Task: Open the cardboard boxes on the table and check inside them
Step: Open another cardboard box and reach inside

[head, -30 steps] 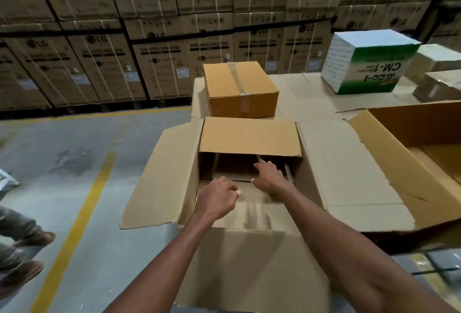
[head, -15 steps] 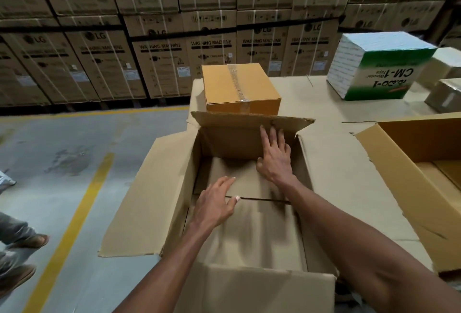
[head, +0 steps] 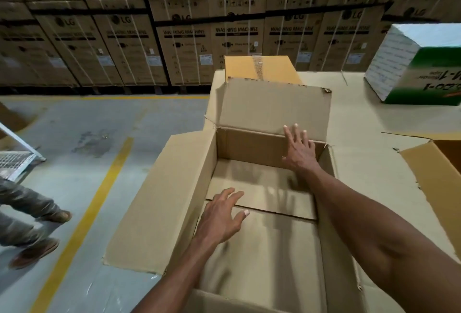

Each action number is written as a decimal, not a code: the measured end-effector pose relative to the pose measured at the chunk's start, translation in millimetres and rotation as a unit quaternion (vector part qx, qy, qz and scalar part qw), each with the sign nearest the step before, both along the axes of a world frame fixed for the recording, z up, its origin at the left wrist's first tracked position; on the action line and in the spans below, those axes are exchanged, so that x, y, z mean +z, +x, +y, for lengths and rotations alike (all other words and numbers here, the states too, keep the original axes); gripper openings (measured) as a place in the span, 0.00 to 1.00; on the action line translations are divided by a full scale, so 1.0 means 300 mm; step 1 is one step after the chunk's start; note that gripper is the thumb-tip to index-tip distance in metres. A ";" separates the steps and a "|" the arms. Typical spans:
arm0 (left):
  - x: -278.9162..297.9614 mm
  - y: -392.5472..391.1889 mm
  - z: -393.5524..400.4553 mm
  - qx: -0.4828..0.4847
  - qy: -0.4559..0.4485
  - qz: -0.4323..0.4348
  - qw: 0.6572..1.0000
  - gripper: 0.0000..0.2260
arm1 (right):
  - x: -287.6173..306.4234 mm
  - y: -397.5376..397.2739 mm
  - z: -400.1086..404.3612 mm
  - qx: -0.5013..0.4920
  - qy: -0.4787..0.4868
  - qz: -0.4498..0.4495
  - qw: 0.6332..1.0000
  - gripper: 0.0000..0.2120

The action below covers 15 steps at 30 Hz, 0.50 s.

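Cardboard fills the room: stacked brown washing-machine cartons (head: 189, 46) line the far wall, and the cardboard-covered table (head: 361, 123) carries everything that matters. Largest on it is the big open brown cardboard box (head: 174, 203), near and centre, its left flap folded out flat over the floor side and its far flap (head: 272, 108) standing up. Inside I see only bare cardboard bottom panels, with a seam across them; nothing else shows.

The person's right hand (head: 298, 149) lies with straight, spread fingers against the far wall, fingertips reaching the hinge of that far flap, grasping nothing. The left hand (head: 219, 215) hovers or rests low over the box floor, fingers loosely spread, also holding nothing.

Judging by the thin, creased walls, this box should be light and somewhat floppy; flaps bend at the scored folds, so pushing flat near the hinge suits it better than pinching a torn edge.

Beyond it sits a smaller taped brown cardboard box (head: 259, 68), sealed and probably stiffer. A white and green printed carton (head: 414, 63) stands far right, another open brown box (head: 439, 170) at the right edge.
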<state>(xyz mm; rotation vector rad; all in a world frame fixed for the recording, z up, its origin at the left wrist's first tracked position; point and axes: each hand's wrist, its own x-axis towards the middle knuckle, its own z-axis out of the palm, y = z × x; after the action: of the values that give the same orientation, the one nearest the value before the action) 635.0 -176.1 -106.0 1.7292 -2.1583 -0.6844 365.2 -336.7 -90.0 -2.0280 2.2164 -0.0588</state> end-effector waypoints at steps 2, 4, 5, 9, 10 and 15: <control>-0.009 0.003 -0.009 -0.004 0.007 -0.003 1.000 0.24 | -0.030 -0.008 -0.001 -0.001 0.029 -0.002 1.000 0.50; -0.014 0.004 -0.018 -0.006 0.017 -0.004 1.000 0.24 | -0.049 -0.010 -0.005 -0.004 0.045 -0.009 0.999 0.49; -0.013 0.004 -0.022 -0.008 0.019 -0.004 1.000 0.23 | -0.051 -0.010 -0.009 -0.006 0.046 -0.015 0.999 0.49; -0.001 -0.001 -0.042 -0.012 0.025 0.001 1.000 0.22 | -0.009 -0.006 -0.026 -0.022 0.052 -0.058 0.997 0.45; 0.003 0.000 -0.042 -0.012 0.027 0.005 1.000 0.21 | 0.007 0.001 -0.021 -0.029 0.056 -0.072 0.995 0.45; 0.025 0.028 -0.027 -0.012 0.022 0.040 0.999 0.21 | 0.052 0.088 0.119 -0.073 0.018 -0.173 0.982 0.43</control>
<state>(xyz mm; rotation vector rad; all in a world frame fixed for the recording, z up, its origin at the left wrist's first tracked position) 643.5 -184.2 -98.6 1.6713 -2.1287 -0.7997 391.7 -301.1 -74.5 -1.6799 2.1205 -0.3542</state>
